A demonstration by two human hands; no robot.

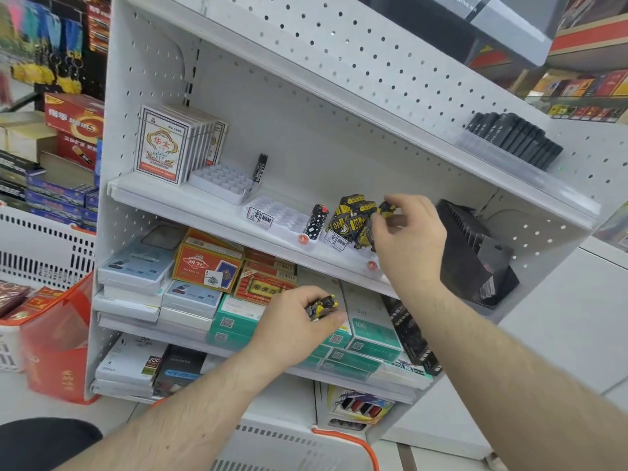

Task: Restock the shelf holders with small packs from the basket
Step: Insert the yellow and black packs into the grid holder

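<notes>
White plastic holder (222, 185) stands far left of both hands, with 1 black pack in it. Lower, the left hand (299, 329) grips some black-yellow packs (324, 304). Up and to its right, the right hand (406, 237) pinches 1 pack (386, 209) at the filled holder (353, 220).

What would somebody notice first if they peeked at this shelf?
Probably the two hands in the middle: the right hand pinches a small yellow-and-black pack up at a cluster of matching packs in a white holder on the middle shelf, while the left hand holds another such pack lower down. Next, the big red-and-white card boxes standing at the shelf's left end.
</notes>
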